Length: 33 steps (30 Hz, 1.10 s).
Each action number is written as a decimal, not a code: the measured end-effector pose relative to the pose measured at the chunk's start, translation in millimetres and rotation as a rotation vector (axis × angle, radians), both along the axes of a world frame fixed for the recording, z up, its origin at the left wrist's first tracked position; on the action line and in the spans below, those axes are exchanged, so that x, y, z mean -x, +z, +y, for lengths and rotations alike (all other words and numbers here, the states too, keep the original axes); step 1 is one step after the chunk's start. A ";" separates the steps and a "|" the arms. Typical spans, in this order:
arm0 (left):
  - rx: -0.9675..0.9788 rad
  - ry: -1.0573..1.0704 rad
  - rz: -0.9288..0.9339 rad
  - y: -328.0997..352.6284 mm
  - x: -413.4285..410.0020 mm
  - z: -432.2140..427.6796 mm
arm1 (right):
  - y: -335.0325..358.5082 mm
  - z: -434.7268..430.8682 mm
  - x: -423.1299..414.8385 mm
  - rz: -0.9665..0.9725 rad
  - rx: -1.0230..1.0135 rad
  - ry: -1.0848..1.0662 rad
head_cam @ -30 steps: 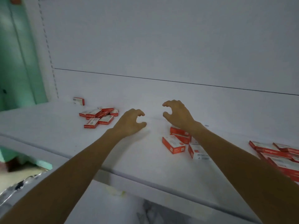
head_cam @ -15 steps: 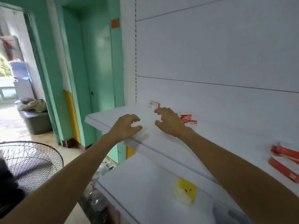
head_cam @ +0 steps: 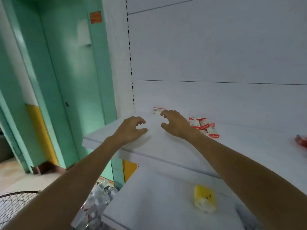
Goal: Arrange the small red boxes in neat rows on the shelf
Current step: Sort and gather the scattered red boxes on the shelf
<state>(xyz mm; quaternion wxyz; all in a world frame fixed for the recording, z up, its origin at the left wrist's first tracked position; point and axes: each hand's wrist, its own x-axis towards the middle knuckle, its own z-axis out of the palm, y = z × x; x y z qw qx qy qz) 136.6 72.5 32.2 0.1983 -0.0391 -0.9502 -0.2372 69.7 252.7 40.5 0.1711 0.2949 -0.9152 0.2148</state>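
A single small red box point(head_cam: 158, 110) stands against the back wall near the left end of the white shelf point(head_cam: 166, 151). My right hand point(head_cam: 176, 124) hovers just in front of it, fingers loosely curled and holding nothing, its fingertips close to the box. My left hand point(head_cam: 131, 130) hangs over the shelf's left end, also loosely curled and holding nothing. A loose pile of small red boxes point(head_cam: 203, 126) lies to the right of my right hand. More red boxes point(head_cam: 301, 141) show blurred at the right edge.
The shelf ends at the left beside a green door frame point(head_cam: 69, 80). A lower shelf point(head_cam: 157, 205) carries a yellow packet point(head_cam: 204, 198). A wire fan guard point(head_cam: 15, 203) and crumpled plastic packaging point(head_cam: 94, 205) sit on the floor at lower left.
My view has swung left along the shelf. Both hands moved left past the pile of boxes to the shelf's left end, and my right hand now reaches close to the single box at the wall.
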 end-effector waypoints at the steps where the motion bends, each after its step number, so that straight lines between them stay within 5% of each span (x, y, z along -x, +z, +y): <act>1: -0.007 -0.015 0.002 -1.0 10.7 -0.9 | 0.7 1.5 7.6 0.006 -0.012 -0.024; 10: -0.056 -0.128 0.008 -6.0 96.8 4.3 | 29.8 33.6 78.9 -0.068 0.125 -0.241; 15: -0.085 -0.145 -0.021 -0.8 140.5 -7.4 | 22.9 44.5 96.6 -0.068 -0.027 -0.388; 25: 0.096 -0.277 -0.015 -8.5 216.2 -14.5 | -4.4 65.0 121.9 -0.245 -0.027 -0.816; 33: 0.241 -0.367 -0.009 -27.7 248.4 -26.0 | -17.3 44.6 137.7 -0.287 -0.080 -0.856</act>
